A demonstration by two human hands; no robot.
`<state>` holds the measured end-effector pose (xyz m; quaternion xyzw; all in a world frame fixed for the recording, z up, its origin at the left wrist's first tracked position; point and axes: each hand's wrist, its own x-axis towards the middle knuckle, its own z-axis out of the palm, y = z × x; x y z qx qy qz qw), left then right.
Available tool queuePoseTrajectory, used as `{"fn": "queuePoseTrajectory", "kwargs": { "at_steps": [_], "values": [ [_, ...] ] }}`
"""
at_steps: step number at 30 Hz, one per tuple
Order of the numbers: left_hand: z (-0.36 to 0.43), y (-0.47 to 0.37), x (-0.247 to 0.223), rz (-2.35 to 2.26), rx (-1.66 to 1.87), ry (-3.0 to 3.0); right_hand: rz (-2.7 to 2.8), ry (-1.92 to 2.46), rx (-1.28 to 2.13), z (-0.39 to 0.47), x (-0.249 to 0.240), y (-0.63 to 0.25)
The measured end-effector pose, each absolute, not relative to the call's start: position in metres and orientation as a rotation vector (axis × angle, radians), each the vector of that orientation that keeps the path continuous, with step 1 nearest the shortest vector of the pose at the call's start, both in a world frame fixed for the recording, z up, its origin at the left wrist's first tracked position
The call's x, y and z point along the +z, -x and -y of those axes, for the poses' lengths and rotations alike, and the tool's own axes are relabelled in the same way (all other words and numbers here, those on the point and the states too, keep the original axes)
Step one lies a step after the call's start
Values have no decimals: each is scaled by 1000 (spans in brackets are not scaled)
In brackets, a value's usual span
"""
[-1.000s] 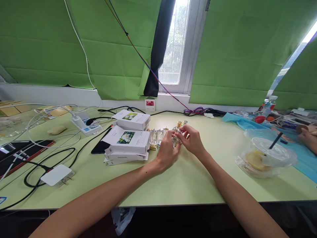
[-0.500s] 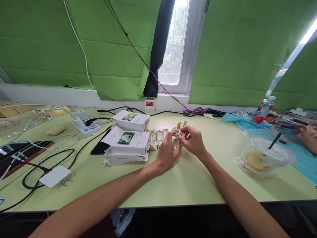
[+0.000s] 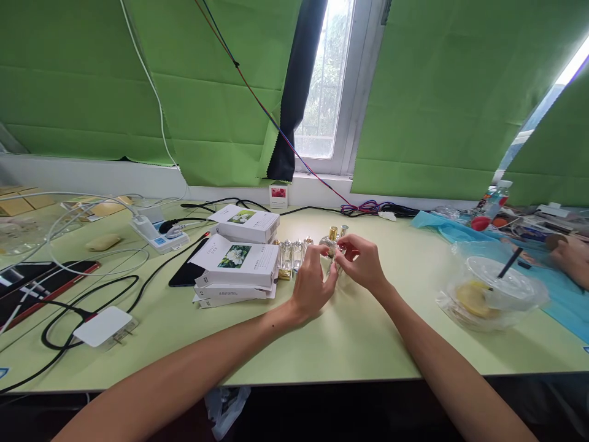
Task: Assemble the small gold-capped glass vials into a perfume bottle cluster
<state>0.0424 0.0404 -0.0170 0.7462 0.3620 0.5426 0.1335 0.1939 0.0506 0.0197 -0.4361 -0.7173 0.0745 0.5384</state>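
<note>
Near the middle of the table, my left hand and my right hand meet around a small clear glass bottle, with the fingertips of both pinched on it. My fingers hide much of it. Just behind them stand a bottle with a gold cap and one with a silver cap. To the left of my left hand is a row of small glass bottles. White boxes with a flower picture are stacked left of that row, their flaps open.
A black phone lies partly under the boxes. Cables, a power strip and a white charger are at left. A bagged cup with a straw stands at right, by blue plastic. Another person's hand shows at far right.
My fingers have shifted slightly around the bottle, and my right hand sits a little further right. The boxes and the row of bottles are as before.
</note>
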Motion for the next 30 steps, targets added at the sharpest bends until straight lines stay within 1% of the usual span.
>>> {"fn": "queuePoseTrajectory", "kwargs": {
  "at_steps": [9, 19, 26, 30],
  "values": [
    [-41, -42, -18, -1050, 1533, -2147, 1783, 964, 259, -47, 22, -190],
    [-42, -42, -20, -1061, 1421, -2148, 1809, 973, 239, -53, 18, -193],
    [-42, -42, -19, -1082, 1453, -2152, 1852, 978, 189, -50, 20, -194],
    [-40, -42, -18, -1131, 1470, -2159, 1919, 992, 269, -51, 19, -197]
  ]
}}
